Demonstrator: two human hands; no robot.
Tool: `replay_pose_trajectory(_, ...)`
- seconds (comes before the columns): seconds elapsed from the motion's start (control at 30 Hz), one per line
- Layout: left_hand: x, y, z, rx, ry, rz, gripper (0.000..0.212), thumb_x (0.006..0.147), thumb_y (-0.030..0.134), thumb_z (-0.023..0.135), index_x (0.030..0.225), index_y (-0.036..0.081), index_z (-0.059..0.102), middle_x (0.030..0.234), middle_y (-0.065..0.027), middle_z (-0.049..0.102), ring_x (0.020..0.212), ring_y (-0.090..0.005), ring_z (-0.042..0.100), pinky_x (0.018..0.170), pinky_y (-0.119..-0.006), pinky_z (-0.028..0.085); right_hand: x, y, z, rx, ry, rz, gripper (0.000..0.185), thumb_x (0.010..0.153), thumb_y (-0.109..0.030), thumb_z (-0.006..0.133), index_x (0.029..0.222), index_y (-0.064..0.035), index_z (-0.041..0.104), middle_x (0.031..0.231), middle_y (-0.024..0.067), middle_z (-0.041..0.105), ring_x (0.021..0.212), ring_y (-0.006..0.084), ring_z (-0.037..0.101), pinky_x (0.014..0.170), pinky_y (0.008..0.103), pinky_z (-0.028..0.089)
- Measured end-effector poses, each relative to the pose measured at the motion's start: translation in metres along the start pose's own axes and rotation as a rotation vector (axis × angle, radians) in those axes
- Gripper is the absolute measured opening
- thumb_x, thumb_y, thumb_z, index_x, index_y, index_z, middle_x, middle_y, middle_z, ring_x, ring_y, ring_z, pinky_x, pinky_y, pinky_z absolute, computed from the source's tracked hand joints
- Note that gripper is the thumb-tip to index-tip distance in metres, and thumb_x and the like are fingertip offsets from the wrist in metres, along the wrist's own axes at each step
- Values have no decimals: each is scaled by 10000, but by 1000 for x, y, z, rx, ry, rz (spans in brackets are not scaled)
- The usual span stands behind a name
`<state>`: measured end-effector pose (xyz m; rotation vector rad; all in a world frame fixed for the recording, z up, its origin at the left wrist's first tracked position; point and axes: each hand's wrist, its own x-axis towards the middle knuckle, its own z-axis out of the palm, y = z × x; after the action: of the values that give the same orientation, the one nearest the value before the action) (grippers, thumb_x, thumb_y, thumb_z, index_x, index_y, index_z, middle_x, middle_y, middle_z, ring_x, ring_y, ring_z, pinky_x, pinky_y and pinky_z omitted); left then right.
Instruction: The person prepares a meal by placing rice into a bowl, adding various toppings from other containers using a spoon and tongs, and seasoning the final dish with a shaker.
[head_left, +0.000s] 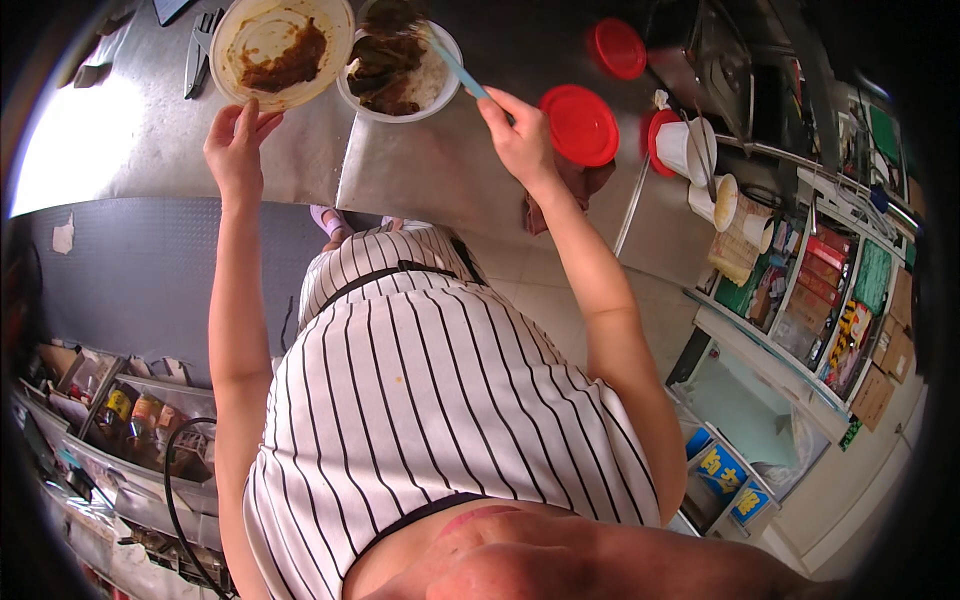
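Note:
My left hand (241, 146) grips the near edge of a round pale plastic lid or shallow dish (281, 52), its inside smeared with brown sauce. To its right a white bowl (390, 116) holds white rice (429, 81) and dark, sauce-covered food (386, 64). My right hand (519, 133) is closed around the light blue handle of a utensil (456, 64). The far end of that utensil is blurred over the bowl, so its kind is unclear. A red round lid (581, 126) lies on the steel counter (442, 161), just right of my right hand.
Another red lid (619, 49) lies farther back. White tubs (686, 150) stand at the right, by a brown cloth (568, 191). A grey-handled tool (199, 56) lies at the left. Shelves with boxes (817, 277) are at the right, bottles (142, 420) at the lower left.

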<state>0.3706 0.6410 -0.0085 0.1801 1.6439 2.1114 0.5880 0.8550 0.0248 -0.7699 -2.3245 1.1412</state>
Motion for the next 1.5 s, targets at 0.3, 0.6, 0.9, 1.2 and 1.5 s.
replay_pose_trajectory(0.3,-3,0,23,27,-74,-46,133,817,82,523,810,-50,512,801,-117,570,756,-215,599,729,-306,503,31,-36,47,-544,-34,-564,221,717,-150,596,937,-154,607,601,49,509,481,209,536,430,309,434)
replay_pose_trajectory(0.6,-5,4,34,30,-87,12,146,816,88,528,820,-57,512,788,-111,560,747,-208,599,712,-303,509,42,-27,12,-711,79,-564,125,749,-156,548,855,-94,572,550,96,525,451,248,546,402,330,437)
replay_pose_trajectory(0.9,-5,-3,47,33,-6,62,166,803,89,553,807,-69,503,764,-113,554,697,-200,608,627,-269,528,-7,-41,61,373,-296,231,186,830,-150,449,791,-1,552,502,65,497,405,155,450,386,286,342)
replay_pose_trajectory(1.2,-17,-2,47,38,-57,-43,149,810,94,543,806,-45,489,786,-130,565,739,-228,604,709,-309,513,0,-70,50,1158,-493,779,287,886,-213,369,948,16,531,540,-58,296,423,19,198,378,166,164)
replay_pose_trajectory(1.5,-8,-4,33,-69,-24,-26,150,808,88,547,788,-47,486,787,-110,555,725,-214,609,656,-266,517,2,-54,9,1076,-488,700,303,883,-201,388,1030,32,514,523,-68,271,421,13,186,385,168,146)
